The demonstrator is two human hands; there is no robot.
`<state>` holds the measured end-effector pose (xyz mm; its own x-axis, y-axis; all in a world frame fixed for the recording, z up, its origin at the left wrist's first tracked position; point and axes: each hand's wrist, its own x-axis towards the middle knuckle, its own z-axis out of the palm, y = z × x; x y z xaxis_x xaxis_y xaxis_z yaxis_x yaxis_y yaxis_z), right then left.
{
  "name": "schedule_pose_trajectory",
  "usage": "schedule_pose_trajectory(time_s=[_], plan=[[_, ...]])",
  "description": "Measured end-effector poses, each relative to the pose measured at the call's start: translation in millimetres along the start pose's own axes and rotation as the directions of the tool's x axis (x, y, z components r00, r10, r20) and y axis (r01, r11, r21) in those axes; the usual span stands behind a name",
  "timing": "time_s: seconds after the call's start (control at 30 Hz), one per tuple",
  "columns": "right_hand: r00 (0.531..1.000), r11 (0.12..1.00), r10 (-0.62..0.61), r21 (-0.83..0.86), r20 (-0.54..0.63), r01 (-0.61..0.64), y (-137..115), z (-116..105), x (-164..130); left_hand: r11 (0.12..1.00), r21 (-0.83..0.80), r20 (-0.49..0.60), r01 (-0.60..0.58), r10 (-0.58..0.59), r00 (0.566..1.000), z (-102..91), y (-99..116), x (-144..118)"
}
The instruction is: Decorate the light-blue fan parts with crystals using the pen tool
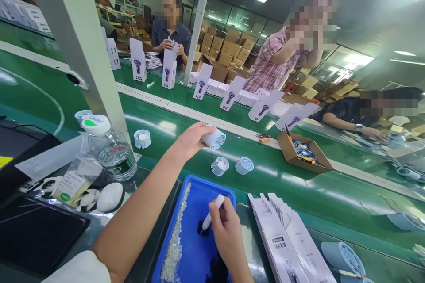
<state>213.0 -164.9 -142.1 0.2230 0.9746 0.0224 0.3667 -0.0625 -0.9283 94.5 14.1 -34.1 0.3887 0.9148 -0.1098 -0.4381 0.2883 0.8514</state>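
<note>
Head view: left hand (191, 139) grips fan housing (214, 138); right hand (226, 230) pinches white pen (212, 212).

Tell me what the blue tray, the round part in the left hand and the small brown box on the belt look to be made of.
Blue tray: likely moulded plastic, smooth with a glossy sheen. Round part in the left hand: pale, matte, probably plastic; thin wires trail from it. Brown box: cardboard, dull brown with raw folded flaps.
</note>
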Motion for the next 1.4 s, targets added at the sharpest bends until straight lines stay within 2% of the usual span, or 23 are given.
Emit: schedule_pose_trajectory(time_s=[0.13, 0.23, 0.37, 0.47, 0.57, 0.77, 1.0, 1.17, 1.3, 1.4], plan=[[0.995, 0.988, 0.032, -0.147, -0.097, -0.046, -2.1, -6.1, 2.5, 0.999, 0.035, -0.014, 0.012, -0.011, 1.000, 1.3, 2.8, -2.8], [0.991, 0.990, 0.032, -0.130, -0.130, -0.049, -1.9, -12.9, -2.7, 0.998, 0.059, -0.010, 0.010, -0.009, 1.000, 0.3, 3.8, -3.5], [0.988, 0.992, -0.124, -0.025, -0.094, 0.122, 1.4, -13.3, -11.7, 0.996, 0.090, -0.009, -0.001, 0.002, 1.000, -0.3, 3.7, -3.8], [0.960, 0.961, -0.275, -0.038, -0.047, 0.273, 3.9, -8.9, -15.2, 0.995, 0.095, -0.028, 0.001, 0.001, 1.000, 0.9, 3.4, -4.7], [0.927, 0.924, -0.375, -0.078, 0.002, 0.374, 4.6, -4.7, -15.6, 0.995, 0.100, -0.041, 0.002, 0.002, 0.999, 1.3, 2.9, -5.1], [0.884, 0.872, -0.462, -0.147, 0.069, 0.468, 3.4, -1.6, -15.7, 0.992, 0.125, -0.033, -0.010, 0.014, 0.999, -0.3, 1.3, -3.4], [0.797, 0.769, -0.593, -0.210, 0.116, 0.604, 4.4, -3.2, -22.1, 0.993, 0.120, -0.040, -0.005, 0.010, 0.999, 0.6, -0.3, -2.9], [0.797, 0.767, -0.578, -0.216, 0.175, 0.603, 1.1, -2.3, -20.5, 0.991, 0.134, -0.037, -0.001, 0.006, 0.999, 0.3, -0.5, -3.9], [0.799, 0.776, -0.596, -0.197, 0.084, 0.599, -1.0, -3.4, -18.8, 0.991, 0.137, -0.060, -0.005, 0.013, 0.998, 2.9, -2.9, -3.0], [0.828, 0.813, -0.551, -0.159, 0.103, 0.561, -0.4, -4.1, -16.0, 0.987, 0.162, -0.089, 0.018, -0.004, 0.996, 8.1, -8.1, -1.8]])
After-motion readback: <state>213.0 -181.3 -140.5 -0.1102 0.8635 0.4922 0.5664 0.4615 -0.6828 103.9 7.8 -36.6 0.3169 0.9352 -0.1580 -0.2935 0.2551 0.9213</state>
